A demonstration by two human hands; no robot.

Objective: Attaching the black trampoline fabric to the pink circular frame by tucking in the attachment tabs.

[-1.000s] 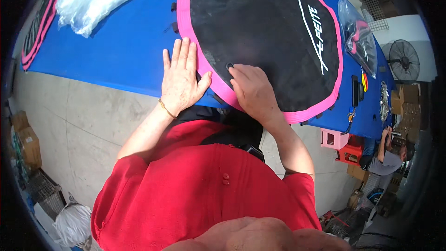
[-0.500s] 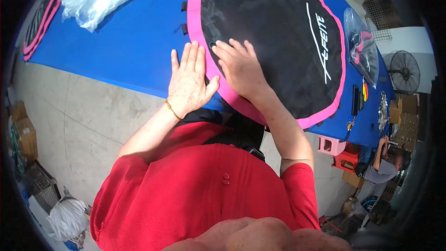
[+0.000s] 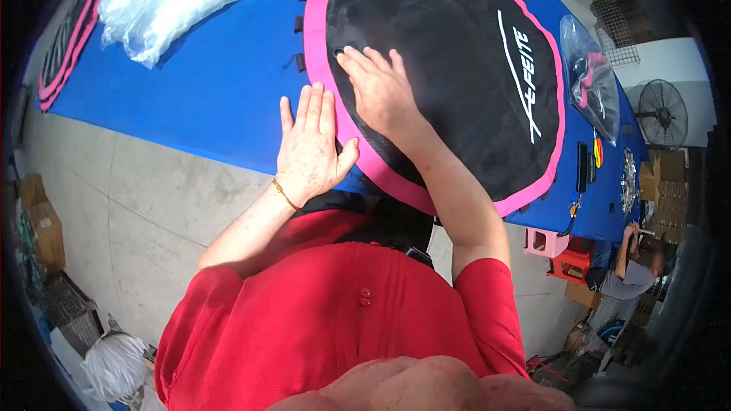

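Observation:
A large round black fabric sheet (image 3: 442,46) with a wide pink border and white lettering lies spread on the blue-covered table (image 3: 190,106). Small black loops stick out along its left edge. My left hand (image 3: 311,144) rests flat at the border's near-left side, fingers straight and thumb out, partly on the blue cover. On the black cloth lies my right hand (image 3: 379,91), palm down with the fingers spread. Its index fingertip touches a small dark ring in the cloth near the pink border. Neither hand grips anything.
Clear plastic sheeting (image 3: 175,0) covers the far left of the table, by another pink-edged black piece (image 3: 68,38). To the right lie a clear bag (image 3: 590,80) with pink contents and a black strip (image 3: 582,167). Beyond are stools (image 3: 571,262), a fan (image 3: 661,114) and a seated person (image 3: 628,278).
My right hand has slid slightly away from me and to the left over the cloth. My left hand sits a little lower in view, still flat.

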